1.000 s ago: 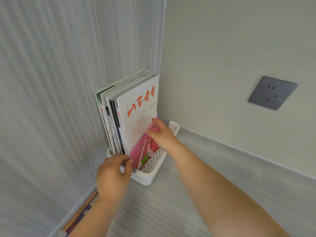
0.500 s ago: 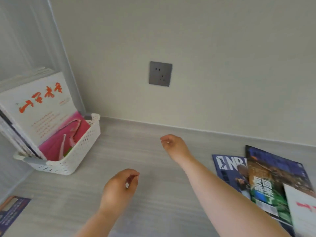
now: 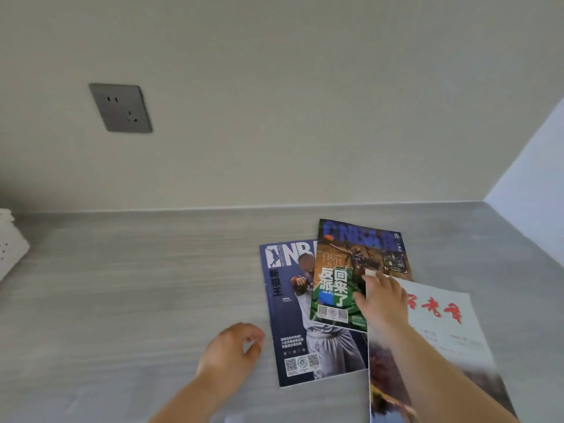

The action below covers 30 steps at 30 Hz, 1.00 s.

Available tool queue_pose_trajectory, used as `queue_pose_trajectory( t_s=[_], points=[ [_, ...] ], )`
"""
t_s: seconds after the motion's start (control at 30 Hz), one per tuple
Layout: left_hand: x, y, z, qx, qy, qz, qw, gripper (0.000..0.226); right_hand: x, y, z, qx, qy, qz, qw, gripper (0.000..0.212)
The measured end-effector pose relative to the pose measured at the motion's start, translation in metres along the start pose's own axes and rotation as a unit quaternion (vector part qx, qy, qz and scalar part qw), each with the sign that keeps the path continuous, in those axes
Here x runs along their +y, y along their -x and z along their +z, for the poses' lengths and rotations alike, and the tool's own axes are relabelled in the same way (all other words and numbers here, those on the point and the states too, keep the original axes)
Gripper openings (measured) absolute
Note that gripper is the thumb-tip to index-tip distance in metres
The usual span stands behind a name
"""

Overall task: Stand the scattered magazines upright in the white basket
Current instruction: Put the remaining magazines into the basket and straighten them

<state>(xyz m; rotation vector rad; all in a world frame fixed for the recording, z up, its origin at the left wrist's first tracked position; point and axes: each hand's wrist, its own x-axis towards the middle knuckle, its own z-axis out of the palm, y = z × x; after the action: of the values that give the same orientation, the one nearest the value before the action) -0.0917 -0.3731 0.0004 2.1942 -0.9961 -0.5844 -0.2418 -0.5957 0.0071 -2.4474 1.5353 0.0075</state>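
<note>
A corner of the white basket [image 3: 9, 248] shows at the far left edge of the grey bench [image 3: 137, 300], below a wall socket [image 3: 120, 108]. The left grip [image 3: 229, 352] hangs loosely curled and empty beside the blue magazine [image 3: 293, 331], which lies flat. Overlapping it is the green magazine [image 3: 335, 288], where the right grip [image 3: 381, 300] rests with fingers extended, apparently grasping nothing. The white magazine [image 3: 442, 325] lies partly over both, well apart from the basket.
</note>
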Motion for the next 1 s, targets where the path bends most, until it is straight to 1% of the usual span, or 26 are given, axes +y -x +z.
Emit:
queue_pose_trajectory(
  t_s=[0.03, 0.07, 0.17, 0.3, 0.47, 0.53, 0.57, 0.6, 0.63, 0.67, 0.7, 0.87, 1.0],
  points=[
    [0.006, -0.004, 0.007, -0.011, -0.014, 0.002, 1.0, 0.016, 0.011, 0.002, 0.005, -0.016, 0.021, 0.005, 1.0, 0.054],
    [0.012, -0.009, 0.015, -0.028, -0.036, 0.005, 0.999, 0.02, 0.021, 0.004, 0.012, -0.025, 0.031, 0.008, 0.999, 0.056],
    [0.035, -0.027, 0.033, -0.066, -0.087, 0.009, 0.994, 0.039, 0.036, 0.008, 0.024, -0.015, 0.039, -0.001, 0.999, 0.057],
    [0.066, -0.051, 0.056, -0.09, -0.113, 0.003, 0.989, 0.048, 0.039, 0.006, 0.03, -0.007, 0.032, -0.008, 0.999, 0.057],
    [0.091, -0.068, 0.079, -0.114, -0.044, -0.042, 0.992, 0.046, 0.043, 0.003, 0.034, 0.002, 0.033, -0.013, 0.999, 0.059],
    [0.093, -0.073, 0.08, -0.101, 0.036, -0.08, 0.991, 0.043, 0.043, 0.003, 0.035, 0.005, 0.03, -0.015, 0.999, 0.059],
    [0.093, -0.078, 0.079, -0.095, 0.096, -0.106, 0.985, 0.041, 0.043, 0.003, 0.036, 0.006, 0.028, -0.016, 0.999, 0.059],
    [0.092, -0.083, 0.077, -0.092, 0.164, -0.14, 0.972, 0.04, 0.043, 0.002, 0.036, 0.006, 0.027, -0.017, 0.999, 0.059],
    [0.092, -0.087, 0.075, -0.093, 0.233, -0.176, 0.952, 0.039, 0.044, 0.002, 0.036, 0.005, 0.026, -0.017, 0.999, 0.059],
    [0.091, -0.091, 0.074, -0.097, 0.276, -0.207, 0.934, 0.04, 0.044, 0.002, 0.036, 0.004, 0.027, -0.018, 0.999, 0.058],
    [0.091, -0.093, 0.073, -0.106, 0.285, -0.222, 0.926, 0.039, 0.044, 0.002, 0.036, 0.004, 0.028, -0.018, 0.999, 0.058],
    [0.098, -0.086, 0.076, -0.164, 0.258, -0.222, 0.926, 0.02, 0.045, 0.002, 0.036, 0.007, 0.026, -0.02, 0.999, 0.058],
    [0.105, -0.079, 0.074, -0.144, 0.245, -0.187, 0.94, 0.02, 0.046, 0.002, 0.034, 0.001, 0.022, -0.025, 0.999, 0.058]
  ],
)
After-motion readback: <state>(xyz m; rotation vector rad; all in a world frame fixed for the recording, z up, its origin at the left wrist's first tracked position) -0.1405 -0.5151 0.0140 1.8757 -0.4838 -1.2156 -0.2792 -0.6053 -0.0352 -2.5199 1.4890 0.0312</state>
